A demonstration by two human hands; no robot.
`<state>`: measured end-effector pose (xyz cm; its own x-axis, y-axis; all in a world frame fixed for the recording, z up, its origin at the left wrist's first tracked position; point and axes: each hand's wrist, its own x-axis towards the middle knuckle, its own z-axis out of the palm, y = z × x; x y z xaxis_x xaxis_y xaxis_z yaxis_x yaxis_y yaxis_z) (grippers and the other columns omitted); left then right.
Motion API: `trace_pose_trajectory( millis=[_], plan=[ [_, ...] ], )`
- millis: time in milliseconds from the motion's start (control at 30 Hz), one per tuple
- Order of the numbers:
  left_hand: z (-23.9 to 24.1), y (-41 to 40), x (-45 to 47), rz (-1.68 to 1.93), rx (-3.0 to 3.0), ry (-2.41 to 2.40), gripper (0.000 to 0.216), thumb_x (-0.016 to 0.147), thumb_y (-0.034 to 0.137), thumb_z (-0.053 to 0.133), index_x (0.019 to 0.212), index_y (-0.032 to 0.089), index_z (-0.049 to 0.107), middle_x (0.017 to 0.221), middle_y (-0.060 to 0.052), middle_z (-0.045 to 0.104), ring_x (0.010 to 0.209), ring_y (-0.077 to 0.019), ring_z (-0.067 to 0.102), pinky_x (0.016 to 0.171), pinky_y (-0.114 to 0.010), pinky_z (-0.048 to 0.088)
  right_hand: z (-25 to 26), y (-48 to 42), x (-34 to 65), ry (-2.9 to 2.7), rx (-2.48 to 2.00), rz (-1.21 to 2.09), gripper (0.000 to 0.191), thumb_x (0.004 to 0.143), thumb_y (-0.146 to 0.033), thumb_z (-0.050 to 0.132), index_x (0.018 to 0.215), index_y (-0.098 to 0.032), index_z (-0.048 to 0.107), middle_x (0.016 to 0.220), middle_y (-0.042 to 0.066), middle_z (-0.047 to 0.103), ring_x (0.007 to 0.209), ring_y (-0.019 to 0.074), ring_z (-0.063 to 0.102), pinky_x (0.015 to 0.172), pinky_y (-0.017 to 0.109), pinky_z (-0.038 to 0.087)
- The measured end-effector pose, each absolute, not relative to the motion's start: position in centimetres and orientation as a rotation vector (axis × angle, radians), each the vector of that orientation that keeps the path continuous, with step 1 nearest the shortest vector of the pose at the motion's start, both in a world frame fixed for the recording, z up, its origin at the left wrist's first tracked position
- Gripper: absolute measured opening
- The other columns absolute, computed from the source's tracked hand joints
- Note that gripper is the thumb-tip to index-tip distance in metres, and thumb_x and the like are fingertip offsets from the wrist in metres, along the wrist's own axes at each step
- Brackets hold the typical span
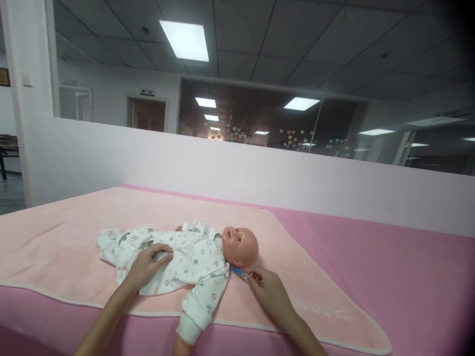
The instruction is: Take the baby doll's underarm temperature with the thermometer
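A baby doll (240, 245) in a white printed sleepsuit (185, 259) lies on its back on a pale pink blanket (67, 232), head to the right. My left hand (146, 267) lies flat on the doll's belly with fingers stretched out. My right hand (265, 287) is pinched on a thin blue stick (239, 271) whose tip reaches under the doll's ear and neck.
The blanket covers a pink bed (389, 267). A low white partition wall (260, 173) runs behind the bed, with glass panels and an office room beyond. A white pillar (25, 99) stands at the left.
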<state>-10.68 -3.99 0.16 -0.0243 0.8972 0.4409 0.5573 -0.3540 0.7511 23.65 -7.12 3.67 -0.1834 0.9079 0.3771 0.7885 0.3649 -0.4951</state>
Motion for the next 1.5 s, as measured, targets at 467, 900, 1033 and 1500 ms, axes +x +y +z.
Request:
trace_pose_trajectory(
  millis=[467, 900, 1033, 1500],
  plan=[
    [0.4, -4.2, -10.5, 1.335, 1.893, 1.492, 0.026, 0.073, 0.043, 0.054, 0.085, 0.023, 0.064, 0.099, -0.004, 0.065, 0.096, -0.0237, 0.056, 0.083, -0.035, 0.044, 8.9, -5.1, 21.1, -2.057, -1.437, 0.393, 0.032, 0.071, -0.031, 0.050, 0.047, -0.019, 0.033, 0.045, -0.005, 0.037, 0.043, 0.0076, 0.034, 0.043, 0.022, 0.023],
    [0.2, -4.1, -10.7, 1.353, 1.883, 1.494, 0.028, 0.072, 0.045, 0.054, 0.086, 0.023, 0.064, 0.103, -0.006, 0.064, 0.099, -0.0248, 0.055, 0.088, -0.037, 0.042, 3.9, -6.7, 23.1, -1.668, -1.519, 0.613, 0.041, 0.080, -0.046, 0.033, 0.052, -0.018, 0.044, 0.039, 0.000, 0.049, 0.030, 0.0088, 0.041, 0.034, 0.020, 0.030],
    [-0.1, -3.9, -10.8, 1.363, 1.898, 1.484, 0.030, 0.072, 0.047, 0.054, 0.087, 0.023, 0.064, 0.102, -0.006, 0.064, 0.098, -0.0252, 0.055, 0.087, -0.037, 0.042, 3.8, -6.3, 23.1, -1.663, -1.554, 0.808, 0.038, 0.080, -0.044, 0.032, 0.058, -0.017, 0.046, 0.036, -0.001, 0.049, 0.027, 0.0093, 0.041, 0.030, 0.019, 0.029],
    [-0.3, -3.9, -10.9, 1.351, 1.912, 1.494, 0.032, 0.072, 0.050, 0.053, 0.086, 0.023, 0.065, 0.103, -0.006, 0.064, 0.097, -0.0253, 0.056, 0.084, -0.035, 0.044, 5.1, -6.7, 23.8, -1.777, -1.525, 1.202, 0.034, 0.084, -0.043, 0.029, 0.067, -0.019, 0.047, 0.046, 0.003, 0.056, 0.031, 0.0124, 0.049, 0.029, 0.021, 0.038]
  ],
)
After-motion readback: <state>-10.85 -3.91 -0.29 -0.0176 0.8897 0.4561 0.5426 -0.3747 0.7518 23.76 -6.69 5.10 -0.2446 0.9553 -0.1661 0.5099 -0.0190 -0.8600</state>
